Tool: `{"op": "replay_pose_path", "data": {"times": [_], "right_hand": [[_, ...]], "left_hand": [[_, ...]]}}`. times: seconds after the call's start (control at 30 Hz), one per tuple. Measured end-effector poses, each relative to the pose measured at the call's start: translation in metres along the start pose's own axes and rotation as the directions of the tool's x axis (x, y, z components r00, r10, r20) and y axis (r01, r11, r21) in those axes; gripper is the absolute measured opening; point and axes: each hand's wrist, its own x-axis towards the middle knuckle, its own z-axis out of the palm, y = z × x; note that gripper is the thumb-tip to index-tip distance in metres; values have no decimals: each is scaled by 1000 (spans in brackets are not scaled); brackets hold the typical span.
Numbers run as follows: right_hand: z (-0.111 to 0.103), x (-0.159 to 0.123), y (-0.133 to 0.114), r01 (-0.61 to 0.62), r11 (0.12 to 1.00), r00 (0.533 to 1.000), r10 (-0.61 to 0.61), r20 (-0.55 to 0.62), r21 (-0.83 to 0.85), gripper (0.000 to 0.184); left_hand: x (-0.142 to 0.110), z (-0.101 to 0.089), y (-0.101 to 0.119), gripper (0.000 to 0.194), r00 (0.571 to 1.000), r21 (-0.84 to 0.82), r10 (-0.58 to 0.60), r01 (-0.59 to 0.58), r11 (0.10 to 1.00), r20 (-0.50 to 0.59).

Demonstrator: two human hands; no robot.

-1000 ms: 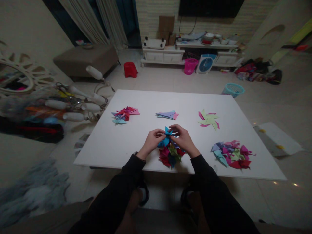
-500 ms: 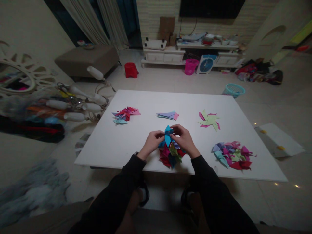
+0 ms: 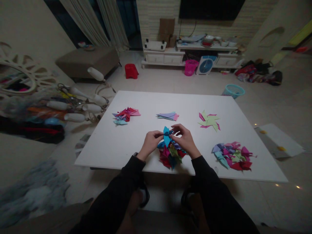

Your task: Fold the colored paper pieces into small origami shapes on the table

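Observation:
A blue folded-paper crane [image 3: 166, 139] is held up between my two hands above the near middle of the white table [image 3: 117, 139]. My left hand [image 3: 153, 140] pinches its left side with the fingertips. From the right, my right hand [image 3: 183, 138] grips it between thumb and fingers. Just below the hands lies a heap of folded-paper pieces [image 3: 170, 155] in red, green, blue and purple, partly hidden by them. Beyond the hands rests a small stack of folded paper strips [image 3: 167, 115] in lilac, pink and pale blue.
Another pile of paper cranes [image 3: 234, 156] lies near the right front edge, and a smaller pile [image 3: 125, 114] at the far left. A green and pink paper star [image 3: 209, 120] sits at the back right. A lamp [image 3: 94, 106] with several white arms stands by the table's left edge.
The blue crane has shifted slightly left and turned a little in my fingers, with its blue parts spread wider. Both hands keep their pinch.

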Motion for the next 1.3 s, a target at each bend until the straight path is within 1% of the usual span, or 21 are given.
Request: {"op": "replay_pose_path", "data": {"times": [0.07, 0.17, 0.27, 0.43, 0.53, 0.63, 0.7, 0.8, 0.87, 0.93, 0.97, 1.03, 1.1, 1.17, 1.23, 1.27, 1.3], "right_hand": [[-1, 0, 0, 18, 1000, 1000, -18, -19, -4, 33], [-1, 0, 0, 24, 1000, 1000, -24, -15, 3, 30], [0, 0, 1, 26, 1000, 1000, -26, -12, 6, 28], [1, -1, 3, 41, 999, 999, -41, 11, 16, 30], [-1, -1, 5, 51, 999, 999, -51, 8, -9, 28], [-7, -1, 9, 62, 997, 997, -64, -41, -38, 26], [-16, 0, 14, 54, 996, 992, -61, -106, -70, 25], [-43, 2, 31, -2, 986, 970, -39, -239, -167, 24], [-71, -1, 47, -69, 966, 940, -20, -342, -247, 24], [-105, -8, 65, -172, 931, 897, 12, -443, -322, 26], [-122, -14, 74, -241, 898, 869, 31, -494, -368, 25], [-154, -29, 91, -335, 854, 818, 54, -573, -398, 24], [-179, -45, 104, -447, 784, 753, 70, -654, -430, 23], [-196, -58, 114, -555, 691, 696, 82, -713, -463, 23], [-205, -67, 120, -628, 610, 657, 83, -749, -483, 21], [-208, -70, 123, -622, 614, 670, 94, -737, -487, 21], [-210, -72, 125, -601, 630, 699, 116, -706, -492, 21]], "left_hand": [[0, -2, 2, 16, 1000, 30, 11, -11, 999, -13], [0, -5, 5, 15, 999, 80, 40, -39, 996, -12], [0, -6, 7, 16, 998, 123, 57, -57, 991, 2], [0, -5, 7, 17, 997, 176, 67, -71, 982, 31], [1, -4, 6, 20, 997, 196, 66, -73, 978, 43], [2, -1, 4, 30, 999, 191, 45, -46, 980, 9], [2, 1, 3, 36, 1000, 177, 26, -24, 984, -12], [3, 5, 2, 32, 1000, 156, 24, -23, 987, -7], [3, 7, 3, 29, 1000, 147, 25, -24, 989, -5], [2, 10, 5, 28, 1000, 139, 22, -22, 990, 1], [2, 11, 7, 27, 1000, 134, 21, -21, 991, 6], [1, 14, 10, 24, 1000, 121, 22, -24, 992, 19], [0, 16, 15, 21, 999, 108, 26, -30, 994, 32], [0, 17, 19, 20, 998, 100, 34, -38, 994, 44], [0, 18, 22, 19, 998, 94, 45, -49, 994, 47], [-1, 17, 22, 19, 998, 91, 51, -55, 994, 44], [-2, 16, 23, 19, 997, 89, 57, -61, 994, 42]]}}
